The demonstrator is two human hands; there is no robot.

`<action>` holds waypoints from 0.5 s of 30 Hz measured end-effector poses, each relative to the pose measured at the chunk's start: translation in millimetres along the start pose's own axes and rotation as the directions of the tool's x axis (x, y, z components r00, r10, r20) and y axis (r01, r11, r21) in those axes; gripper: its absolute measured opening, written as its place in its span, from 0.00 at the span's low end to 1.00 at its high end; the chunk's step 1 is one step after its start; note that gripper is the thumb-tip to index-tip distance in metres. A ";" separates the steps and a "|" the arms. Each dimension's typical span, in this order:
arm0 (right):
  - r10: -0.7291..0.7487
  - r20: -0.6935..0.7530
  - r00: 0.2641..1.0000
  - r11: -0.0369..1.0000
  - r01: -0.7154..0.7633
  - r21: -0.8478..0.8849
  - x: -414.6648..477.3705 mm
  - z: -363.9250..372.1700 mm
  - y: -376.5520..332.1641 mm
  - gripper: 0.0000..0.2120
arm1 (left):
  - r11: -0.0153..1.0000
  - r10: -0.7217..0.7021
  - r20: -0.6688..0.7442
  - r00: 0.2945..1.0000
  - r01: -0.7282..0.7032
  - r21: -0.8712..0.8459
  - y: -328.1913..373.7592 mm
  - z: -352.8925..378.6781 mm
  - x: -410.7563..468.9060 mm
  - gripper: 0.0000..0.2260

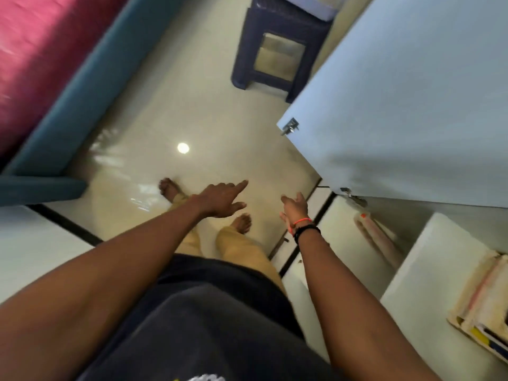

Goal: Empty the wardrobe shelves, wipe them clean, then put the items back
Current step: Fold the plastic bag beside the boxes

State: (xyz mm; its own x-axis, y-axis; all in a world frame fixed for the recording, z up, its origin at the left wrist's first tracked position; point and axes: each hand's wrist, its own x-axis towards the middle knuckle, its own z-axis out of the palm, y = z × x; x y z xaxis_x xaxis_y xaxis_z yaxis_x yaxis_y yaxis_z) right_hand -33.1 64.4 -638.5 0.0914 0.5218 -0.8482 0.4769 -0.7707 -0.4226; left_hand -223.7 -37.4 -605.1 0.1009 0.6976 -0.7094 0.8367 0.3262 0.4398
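I look straight down at my legs and the glossy floor. My left hand (pixel 222 199) hangs over the floor, index finger stretched out, the other fingers loosely bent, holding nothing. My right hand (pixel 294 209), with red and black wristbands, is empty with relaxed fingers near the wardrobe's lower edge. The open wardrobe door (pixel 406 100) stands at the right. White wardrobe shelves (pixel 423 270) show below it. A stack of folded cloth or papers (pixel 483 298) lies on the nearer shelf, and a striped folded item (pixel 376 237) lies deeper inside.
A bed with a teal frame (pixel 82 86) and pink cover (pixel 35 50) runs along the left. A dark blue plastic stool (pixel 277 48) stands on the floor ahead. The cream tiled floor (pixel 192 127) lies between bed and wardrobe.
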 end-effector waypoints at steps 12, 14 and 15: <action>-0.218 0.553 0.804 0.525 0.574 -0.628 -124.8 214.6 -104.1 0.36 | 0.774 -0.473 -0.096 0.876 0.362 -0.520 -185.9 -33.1 -164.1 0.30; -0.216 0.606 0.766 0.423 0.633 -0.649 -138.9 251.0 -124.3 0.36 | 0.737 -0.515 -0.098 0.852 0.382 -0.557 -214.0 -34.0 -182.1 0.31; -0.216 0.623 0.752 0.384 0.652 -0.654 -144.3 266.6 -131.5 0.37 | 0.721 -0.531 -0.096 0.842 0.389 -0.573 -225.3 -33.3 -188.8 0.31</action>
State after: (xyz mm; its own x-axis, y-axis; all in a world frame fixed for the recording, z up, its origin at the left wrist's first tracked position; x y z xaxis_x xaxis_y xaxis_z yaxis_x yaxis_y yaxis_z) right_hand -342.0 -7.2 -545.6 -0.5790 0.3305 -0.7454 0.8142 0.2835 -0.5067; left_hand -449.1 -221.3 -552.0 -0.4103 0.4754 -0.7782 0.3338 0.8724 0.3569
